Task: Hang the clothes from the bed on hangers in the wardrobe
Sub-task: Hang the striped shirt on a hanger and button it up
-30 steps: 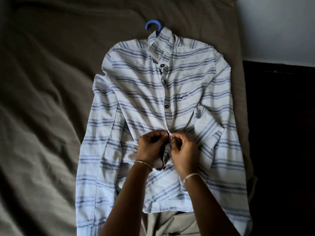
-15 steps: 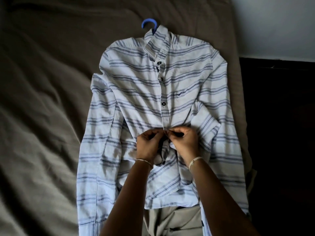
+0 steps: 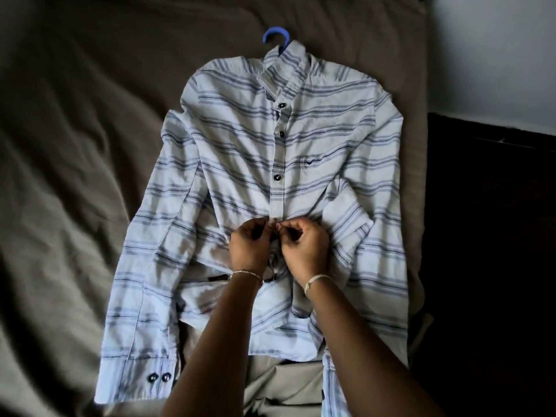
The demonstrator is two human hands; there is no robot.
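Pinching the front placket of the shirt (image 3: 240,152), the left hand (image 3: 249,251) and the right hand (image 3: 305,251) are curling fingers and thumbs onto the cloth, fingertips almost meeting just below the lowest dark button (image 3: 276,176) in view. The shirt is lying face up on the bed (image 3: 75,145), whose brown cover is wrinkling at the left; a pale wall (image 3: 496,55) is showing upper right. White with blue-grey stripes, the shirt is resting with sleeves along its sides, its collar covering all but the hook of a blue hanger (image 3: 275,36), its hem overlapping a beige garment (image 3: 285,383).
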